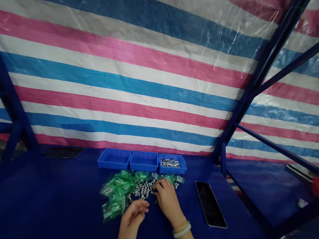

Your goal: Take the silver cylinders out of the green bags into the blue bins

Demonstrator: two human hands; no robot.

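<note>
A loose pile of small silvery metal pieces (143, 189) lies on the blue tabletop, too small to name exactly. My right hand (167, 200), with pale bracelets at its wrist, reaches over the pile's right side. Its fingers are bent and slightly apart, fingertips at the pieces; nothing held shows. Nearer the front edge, my left hand (134, 212) is half curled, thumb and fingers apart, with nothing visible in it. Small clear-and-green plastic packets (120, 189) are heaped left of the pile, and some lie behind it.
Three blue trays stand in a row behind the pile; the right tray (171, 171) contains silvery pieces. A dark phone (211, 205) lies at right, and a flat dark object (62, 152) at back left. Blue frame posts (253, 83) and a striped sheet (129, 79) enclose the back.
</note>
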